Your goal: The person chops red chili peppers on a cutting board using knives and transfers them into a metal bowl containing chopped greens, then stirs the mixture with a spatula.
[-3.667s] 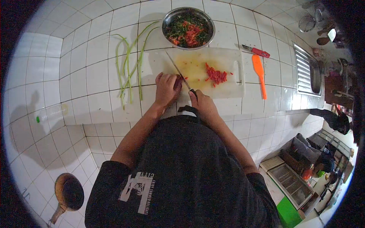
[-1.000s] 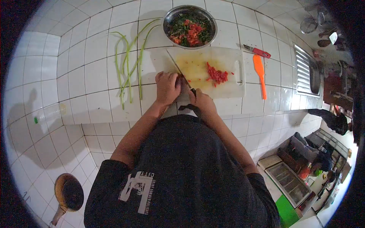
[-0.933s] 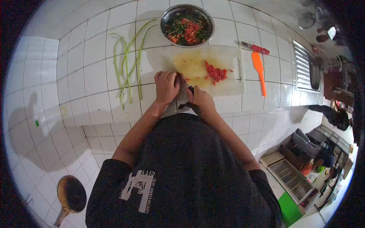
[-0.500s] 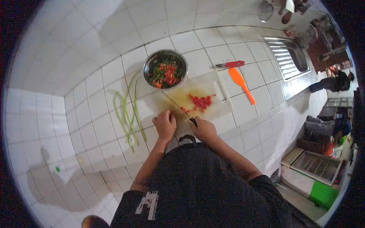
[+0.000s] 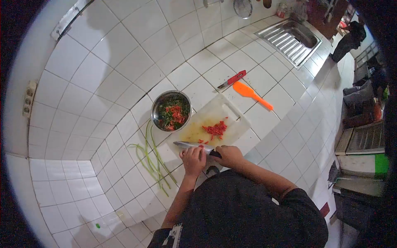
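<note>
My right hand point(image 5: 230, 157) is wrapped round the black handle of a kitchen knife point(image 5: 188, 144), whose blade points left over the near edge of a white cutting board point(image 5: 237, 134). My left hand point(image 5: 193, 162) is closed against the near side of the blade, fingers bent; what is under the fingertips is hidden. A small red bit shows by them. Finely chopped red pieces, like chili point(image 5: 216, 129), lie heaped on the board, with a few strays near the blade. Beyond the board's left end, a metal bowl point(image 5: 154, 113) holds chopped greens topped with red pieces.
Long green stalks point(image 5: 151, 163) lie on the white tiled counter to the left. A red-handled knife point(image 5: 233, 79) and an orange spatula point(image 5: 252, 94) rest behind the board. Farther right are a metal sink point(image 5: 285, 41) and a person in dark clothes point(image 5: 350, 41).
My view has turned and tilted, so the counter sits differently. The knife now lies more level, its blade broadside to view, and my left fingers have come up against it.
</note>
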Tool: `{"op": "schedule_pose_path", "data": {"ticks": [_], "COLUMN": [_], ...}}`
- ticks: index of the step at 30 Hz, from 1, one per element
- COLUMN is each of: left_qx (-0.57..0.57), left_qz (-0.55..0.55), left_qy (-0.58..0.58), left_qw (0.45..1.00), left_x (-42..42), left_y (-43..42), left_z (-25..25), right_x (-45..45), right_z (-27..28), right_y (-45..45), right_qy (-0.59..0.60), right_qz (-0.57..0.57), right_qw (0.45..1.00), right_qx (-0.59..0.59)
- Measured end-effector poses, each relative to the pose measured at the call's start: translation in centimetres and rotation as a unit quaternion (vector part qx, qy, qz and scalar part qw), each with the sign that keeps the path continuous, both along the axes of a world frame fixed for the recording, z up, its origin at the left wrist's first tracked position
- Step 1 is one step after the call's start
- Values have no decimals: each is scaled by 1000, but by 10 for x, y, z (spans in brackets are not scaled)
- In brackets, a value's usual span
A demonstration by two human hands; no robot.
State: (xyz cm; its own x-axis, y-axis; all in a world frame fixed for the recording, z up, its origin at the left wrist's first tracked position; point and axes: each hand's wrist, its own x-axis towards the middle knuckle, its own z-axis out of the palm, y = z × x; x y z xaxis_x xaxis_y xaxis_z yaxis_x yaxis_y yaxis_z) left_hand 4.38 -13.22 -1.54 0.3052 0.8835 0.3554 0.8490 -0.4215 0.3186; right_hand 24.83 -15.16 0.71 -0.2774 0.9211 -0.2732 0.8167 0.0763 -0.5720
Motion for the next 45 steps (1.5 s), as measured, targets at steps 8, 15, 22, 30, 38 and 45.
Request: {"op": "schedule_pose_path", "data": {"ticks": [8,15,22,30,38,45], "left_qx": [30,-142,-371,-357,-328,-320], "left_qz": [-5,224,237,268,204,232], "left_qy": [-43,-298,-547,-595,-613,-594], "left_qw": [999,917,712,668,690,701], "left_x": [9,-21,-35,-33,-40,-37], "left_y": [32,-11,-12,-6,-10,-10], "left_z": [10,7,-20,-14,-50,-36], "right_x": [14,25,15,122,201,174], "right_z": [4,-9,-17,-4,-20,-47], "right_y": [0,-15,-4,87,84,30], "right_qy": [10,36,70,-55,-229,-138], "right_qz": [5,9,63,-244,-236,-254], "right_qw": [999,999,996,924,924,940], "right_qx": [-32,-23,-2,288,197,183]}}
